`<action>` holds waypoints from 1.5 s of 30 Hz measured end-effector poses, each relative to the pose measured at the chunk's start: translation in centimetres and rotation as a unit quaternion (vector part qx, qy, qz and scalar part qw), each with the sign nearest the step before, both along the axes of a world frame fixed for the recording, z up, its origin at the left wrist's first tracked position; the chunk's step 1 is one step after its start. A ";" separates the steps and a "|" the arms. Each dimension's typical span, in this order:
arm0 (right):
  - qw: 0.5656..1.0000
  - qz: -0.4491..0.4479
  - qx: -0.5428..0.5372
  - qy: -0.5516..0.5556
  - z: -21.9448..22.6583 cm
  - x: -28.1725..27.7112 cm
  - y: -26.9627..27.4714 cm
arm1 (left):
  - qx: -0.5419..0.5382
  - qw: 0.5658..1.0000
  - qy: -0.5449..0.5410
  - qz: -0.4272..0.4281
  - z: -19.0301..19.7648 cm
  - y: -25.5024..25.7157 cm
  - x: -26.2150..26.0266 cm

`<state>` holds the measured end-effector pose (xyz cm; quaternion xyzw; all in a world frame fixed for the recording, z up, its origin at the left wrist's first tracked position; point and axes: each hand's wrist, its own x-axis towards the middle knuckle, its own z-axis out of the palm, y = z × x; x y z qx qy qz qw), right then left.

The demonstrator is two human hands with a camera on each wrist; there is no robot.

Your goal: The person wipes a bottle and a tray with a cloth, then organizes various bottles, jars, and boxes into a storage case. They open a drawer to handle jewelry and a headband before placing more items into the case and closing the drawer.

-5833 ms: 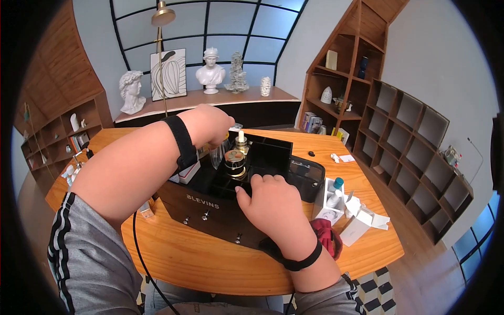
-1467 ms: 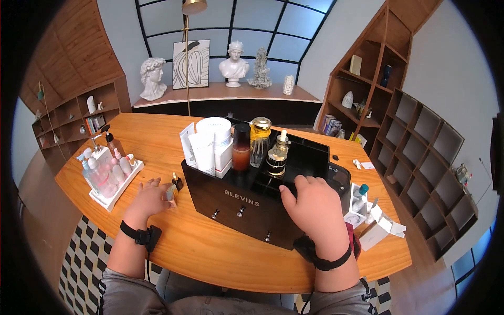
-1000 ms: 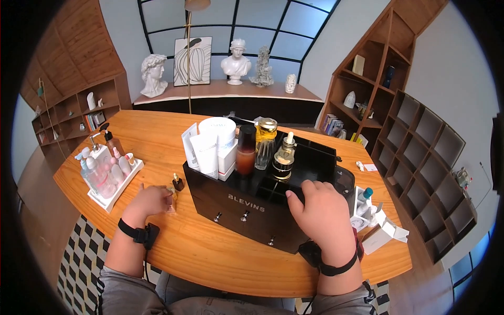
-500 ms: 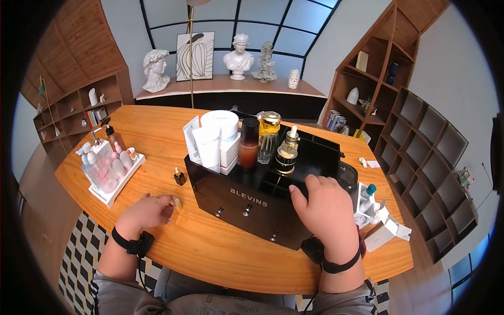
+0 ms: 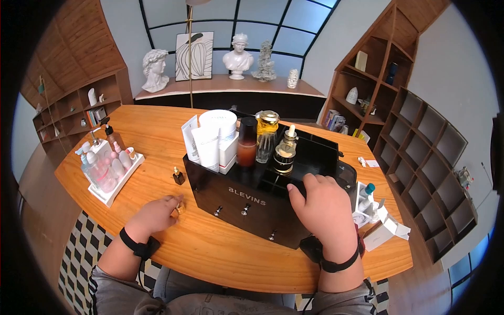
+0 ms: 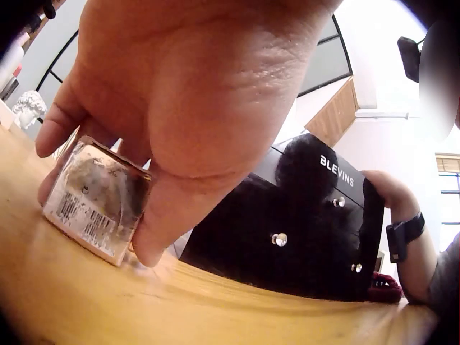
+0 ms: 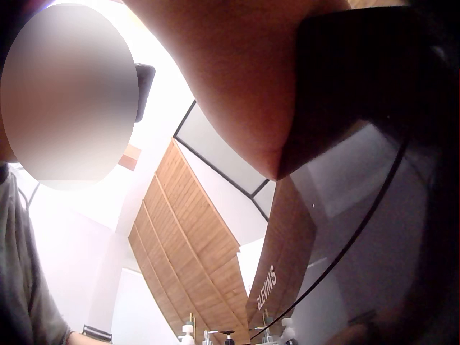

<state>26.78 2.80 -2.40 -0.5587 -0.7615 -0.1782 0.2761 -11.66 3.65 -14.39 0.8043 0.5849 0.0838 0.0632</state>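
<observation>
My left hand is low over the table in front of the black organizer box, thumb and fingers around a small square perfume bottle. Its labelled base faces the left wrist camera; in the head view the hand mostly covers it, with a golden part showing. My right hand rests on the front top edge of the box, fingers relaxed over it and holding nothing. A dark dropper bottle stands just left of the box.
On the box stand a white tub, a white tube, a brown bottle and a glass dropper bottle. A white tray of bottles lies left; an opened white carton lies right.
The left hand has come from behind the box to the table's front left and taken the perfume bottle, shifting it slightly right and nearer. The right hand stays on the box edge.
</observation>
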 end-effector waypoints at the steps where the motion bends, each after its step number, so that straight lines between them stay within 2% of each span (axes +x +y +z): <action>1: 1.000 0.002 0.003 0.000 -0.1 0.0 0.0 | 0.002 1.000 -0.007 -0.008 0.0 0.1 0.1; 5: 1.000 0.008 0.012 0.003 -0.2 0.1 0.1 | -0.039 0.999 -0.024 0.002 1.1 0.0 1.1; 8: 1.000 0.010 0.012 0.005 -0.2 0.1 0.1 | -0.026 1.000 -0.017 -0.004 1.1 -0.4 1.2; 12: 1.000 0.010 0.008 0.003 -0.2 0.2 0.1 | 0.013 0.996 -0.087 -0.022 2.1 -1.3 1.4; 14: 1.000 0.003 -0.012 0.019 0.0 0.1 -0.1 | 0.067 0.992 -0.108 -0.029 5.1 -2.5 2.5; 17: 1.000 0.001 0.000 0.006 -0.2 0.1 0.1 | 0.106 0.968 -0.229 0.003 11.4 -5.0 5.7; 19: 1.000 0.002 0.007 -0.004 -0.3 0.1 0.2 | 0.241 0.934 -0.260 -0.037 13.8 -5.1 7.3; 22: 1.000 0.003 0.005 -0.002 -0.1 0.1 0.0 | 0.324 0.905 -0.262 -0.083 16.8 -3.6 11.0; 25: 1.000 0.007 0.017 -0.002 -0.4 0.3 0.1 | 0.288 0.926 -0.222 -0.099 17.5 -0.9 14.5; 28: 1.000 0.004 0.012 0.006 -0.5 0.2 0.1 | 0.238 0.962 -0.112 -0.070 17.4 1.4 17.1; 31: 1.000 -0.004 -0.019 0.021 -0.1 0.1 -0.1 | 0.183 0.979 -0.047 -0.071 16.3 3.3 18.4; 34: 1.000 0.008 0.007 0.005 -0.5 0.3 0.3 | 0.118 0.991 0.006 -0.069 15.0 4.6 18.7; 41: 1.000 0.009 -0.007 0.011 -0.4 0.4 0.2 | -0.022 0.997 -0.022 -0.066 15.6 5.4 18.4; 45: 1.000 0.006 -0.015 0.008 -0.3 0.4 0.2 | 0.045 0.993 -0.067 -0.089 14.6 5.0 17.8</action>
